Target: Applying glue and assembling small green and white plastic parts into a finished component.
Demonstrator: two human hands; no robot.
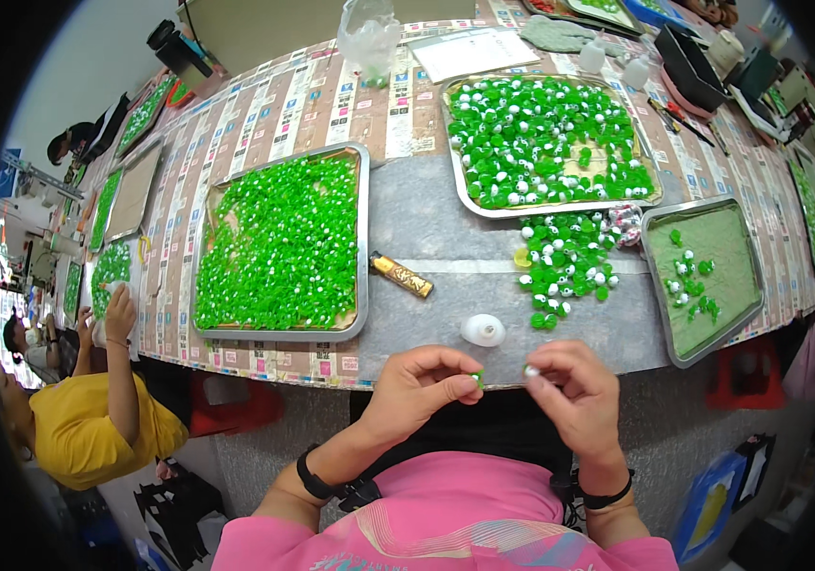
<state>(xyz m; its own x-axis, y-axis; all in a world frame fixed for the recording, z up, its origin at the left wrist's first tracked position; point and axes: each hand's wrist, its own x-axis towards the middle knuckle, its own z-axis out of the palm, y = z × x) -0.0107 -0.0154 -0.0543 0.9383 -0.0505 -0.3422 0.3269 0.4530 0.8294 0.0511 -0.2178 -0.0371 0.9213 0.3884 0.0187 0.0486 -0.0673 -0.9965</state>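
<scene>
Left hand: the left hand point(417, 388) pinches a small green piece point(478, 378) between thumb and index finger, over the table's near edge.
Right hand: the right hand point(577, 392) pinches a small white bead point(530, 371), just beside and apart from the green piece.
Grey sheet: a grey sheet point(460, 243) covers the table's near middle, crossed by a pale strip; on it stand a white bottle point(483, 330), a gold-and-black tube point(401, 275) and a loose heap of green-and-white pieces point(560, 276).
Trays: a left tray point(363, 238) packed with green pieces, a far tray point(493, 211) of green-and-white ones, and a right tray point(733, 243) holding only a few.
Tablecloth: printed paper-like tablecloth point(417, 124), striped with small coloured blocks.
Far side: clear plastic bag point(367, 36), paper sheets point(474, 52), black bin point(688, 71), dark flask point(177, 52).
Room: a co-worker in a yellow shirt point(103, 428) sits at left; red stools point(231, 407) and a blue crate point(707, 504) stand below table height; pale wall point(74, 62) behind.
</scene>
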